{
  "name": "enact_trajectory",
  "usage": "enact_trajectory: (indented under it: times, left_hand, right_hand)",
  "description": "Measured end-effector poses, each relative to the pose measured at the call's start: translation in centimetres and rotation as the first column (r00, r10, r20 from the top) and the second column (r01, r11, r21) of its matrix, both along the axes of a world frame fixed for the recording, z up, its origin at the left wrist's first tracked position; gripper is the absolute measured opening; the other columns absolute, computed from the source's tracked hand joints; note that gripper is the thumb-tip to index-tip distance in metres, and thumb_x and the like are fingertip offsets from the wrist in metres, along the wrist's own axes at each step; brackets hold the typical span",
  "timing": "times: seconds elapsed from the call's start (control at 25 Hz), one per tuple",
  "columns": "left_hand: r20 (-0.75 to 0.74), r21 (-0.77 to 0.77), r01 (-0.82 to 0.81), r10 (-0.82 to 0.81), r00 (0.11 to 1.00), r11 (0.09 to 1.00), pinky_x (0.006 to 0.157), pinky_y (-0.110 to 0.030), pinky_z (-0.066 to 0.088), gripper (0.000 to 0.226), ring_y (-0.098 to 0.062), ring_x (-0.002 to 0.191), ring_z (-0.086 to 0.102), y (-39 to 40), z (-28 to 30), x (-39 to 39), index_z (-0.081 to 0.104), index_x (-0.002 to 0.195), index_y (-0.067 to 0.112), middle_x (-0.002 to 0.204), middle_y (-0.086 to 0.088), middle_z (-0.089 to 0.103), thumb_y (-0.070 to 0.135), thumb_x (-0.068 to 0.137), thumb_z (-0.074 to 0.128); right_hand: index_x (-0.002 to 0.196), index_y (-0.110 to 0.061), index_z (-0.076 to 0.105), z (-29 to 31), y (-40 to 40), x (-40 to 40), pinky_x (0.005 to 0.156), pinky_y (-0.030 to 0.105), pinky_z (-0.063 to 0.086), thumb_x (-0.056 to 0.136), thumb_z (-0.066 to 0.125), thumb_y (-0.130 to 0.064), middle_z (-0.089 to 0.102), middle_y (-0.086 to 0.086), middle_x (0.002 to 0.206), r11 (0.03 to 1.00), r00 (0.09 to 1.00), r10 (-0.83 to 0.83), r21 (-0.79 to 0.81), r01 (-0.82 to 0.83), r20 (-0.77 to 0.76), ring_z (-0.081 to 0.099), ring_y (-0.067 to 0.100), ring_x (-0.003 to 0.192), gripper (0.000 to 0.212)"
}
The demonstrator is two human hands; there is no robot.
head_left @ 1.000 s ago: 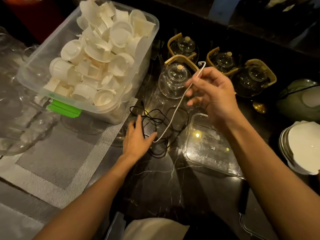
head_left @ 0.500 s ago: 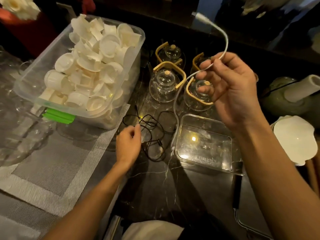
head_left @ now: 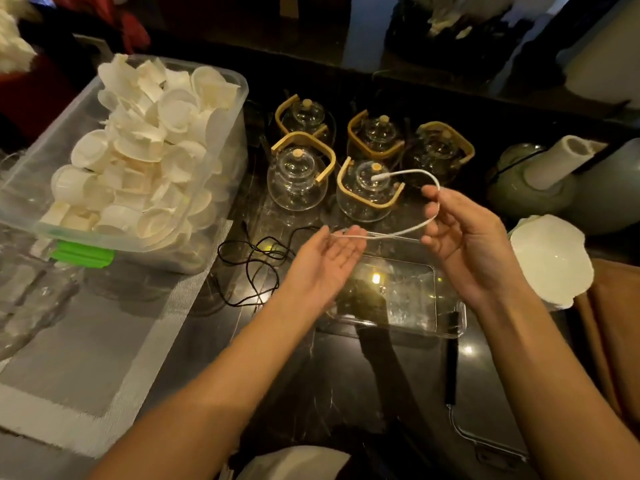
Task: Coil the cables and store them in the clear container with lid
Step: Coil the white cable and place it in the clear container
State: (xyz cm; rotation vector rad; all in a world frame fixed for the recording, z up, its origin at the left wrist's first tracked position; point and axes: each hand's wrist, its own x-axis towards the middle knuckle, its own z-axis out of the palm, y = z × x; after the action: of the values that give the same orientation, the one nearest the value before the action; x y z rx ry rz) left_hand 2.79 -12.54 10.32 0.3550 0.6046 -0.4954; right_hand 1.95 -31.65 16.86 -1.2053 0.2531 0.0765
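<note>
Thin white cable (head_left: 405, 230) bent into a loop at frame centre-right, plug end curling upper left, right hand (head_left: 464, 237) pinching it in its grip, left hand (head_left: 329, 261) open palm-up under the loop's left end, both above the clear container (head_left: 446, 320) on the desk, tangled black cable (head_left: 256, 268) lying left of it.

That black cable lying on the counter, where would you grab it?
Judging by its pose, pinch the black cable from above at the tangled middle, where its loops cross. The strands lie flat on the dark counter, clear of the clear container, so a sideways approach seems awkward.
</note>
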Motion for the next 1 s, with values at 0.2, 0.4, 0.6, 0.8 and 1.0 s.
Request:
enact_trajectory:
  times: [0.2, 0.4, 0.6, 0.8, 1.0]
  left_hand:
    - [-0.027, 0.077, -0.07, 0.073, 0.997, 0.995, 0.075, -0.044, 0.059, 0.039, -0.029, 0.092, 0.07, -1.0, 0.1, 1.5, 0.056, 0.116, -0.003, 0.096, -0.019, 0.069, 0.032, 0.108, 0.041]
    - [0.015, 0.241, -0.121, 0.121, 0.993, 0.963, 0.054, -0.032, 0.061, 0.038, -0.018, 0.063, 0.07, -2.1, 0.1, 1.9, 0.053, 0.121, 0.003, 0.078, -0.008, 0.056, 0.037, 0.108, 0.042]
    - [0.201, 0.467, -0.026, -0.077, 0.977, 0.884, 0.043, -0.022, 0.044, 0.029, -0.007, 0.043, 0.043, -3.4, 1.2, 1.0, 0.058, 0.117, 0.008, 0.054, 0.004, 0.038, 0.027, 0.11, 0.036]
    - [0.245, 0.579, 0.204, -0.407, 0.88, 0.789, 0.043, -0.023, 0.018, 0.044, -0.008, 0.044, 0.025, -5.8, 1.4, 0.0, 0.056, 0.092, 0.011, 0.055, 0.005, 0.031, 0.043, 0.109, 0.031]
    - [0.155, 0.872, 0.265, -0.746, 0.647, 0.411, 0.045, -0.023, 0.022, 0.044, -0.005, 0.041, 0.027, -7.6, 1.6, -1.3, 0.044, 0.069, 0.019, 0.049, 0.012, 0.033, 0.033, 0.109, 0.032]
  right_hand:
    - [0.102, -0.007, 0.073, -2.8, -4.9, -2.4, 0.047, 0.028, 0.038, 0.099, 0.058, -0.022, 0.043, -0.001, 0.064, 0.972, 0.985, -0.078, -0.233, 0.042, -0.151, 0.035, 0.011, 0.051, 0.021]
    - [0.103, -0.003, 0.076, -5.8, -7.8, -2.9, 0.045, 0.028, 0.033, 0.097, 0.061, -0.018, 0.043, -0.005, 0.05, 0.932, 0.947, -0.249, -0.318, 0.176, -0.204, 0.036, 0.011, 0.043, 0.022]
    - [0.115, -0.006, 0.072, -8.1, -8.1, -2.5, 0.05, 0.03, 0.05, 0.102, 0.054, -0.013, 0.068, 0.006, 0.085, 0.819, 0.949, -0.091, -0.565, -0.102, -0.303, 0.054, 0.016, 0.052, 0.023]
    - [0.123, -0.017, 0.069, -8.9, -5.6, -1.7, 0.087, 0.038, 0.049, 0.103, 0.051, -0.033, 0.066, 0.008, 0.12, 0.146, 0.962, 0.135, -0.955, -0.258, -0.239, 0.064, 0.022, 0.105, 0.031]
    - [0.103, -0.014, 0.079, -6.5, -2.0, -0.6, 0.078, 0.031, 0.056, 0.107, 0.042, -0.046, 0.078, 0.006, 0.09, 0.86, 0.964, 0.172, -0.445, -0.248, -0.204, 0.072, 0.013, 0.087, 0.049]
